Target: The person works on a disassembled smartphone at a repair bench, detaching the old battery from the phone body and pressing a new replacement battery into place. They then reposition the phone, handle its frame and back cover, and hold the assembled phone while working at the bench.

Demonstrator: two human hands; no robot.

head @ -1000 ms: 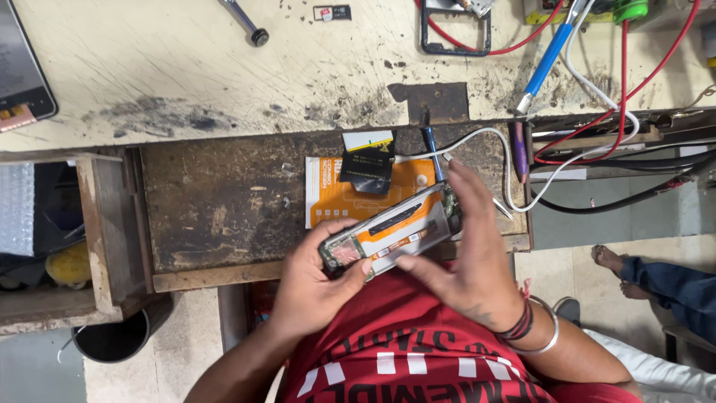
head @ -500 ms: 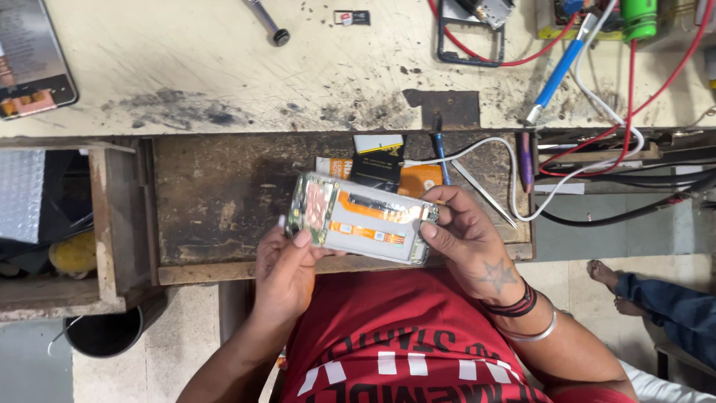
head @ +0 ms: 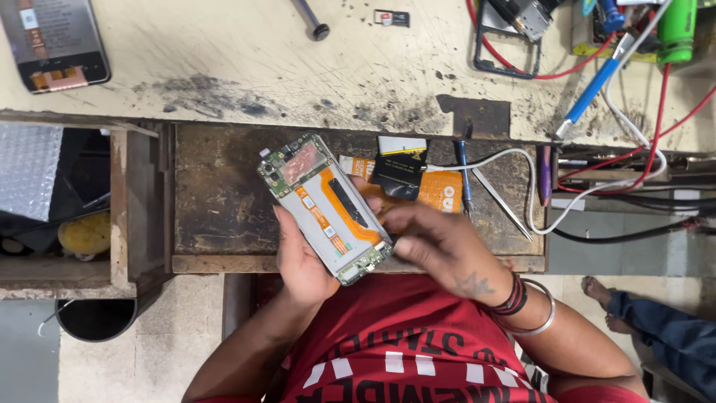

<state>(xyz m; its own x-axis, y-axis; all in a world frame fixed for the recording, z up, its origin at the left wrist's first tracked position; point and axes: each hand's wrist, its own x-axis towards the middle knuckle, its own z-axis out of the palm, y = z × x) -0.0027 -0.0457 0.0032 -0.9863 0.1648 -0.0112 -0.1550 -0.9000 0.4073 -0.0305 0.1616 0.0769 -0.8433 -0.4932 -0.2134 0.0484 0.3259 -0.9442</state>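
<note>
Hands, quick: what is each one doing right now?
Left hand: closed around the opened phone, holding it from below.
Right hand: fingers touching the phone's lower end; grip cannot be told, blurred.

Pretty beat-up workbench (head: 224,60), scuffed and stained. Up past the hands: a phone (head: 54,41) far left, a screwdriver (head: 312,20), a blue pen (head: 593,88), red wires (head: 656,112).

A flat orange card package (head: 440,190) with white marks is seen in the open drawer, partly covered by a small black square packet (head: 399,174). A dark phone screen (head: 54,41) with small coloured labels is laid at the bench's far left corner.
</note>
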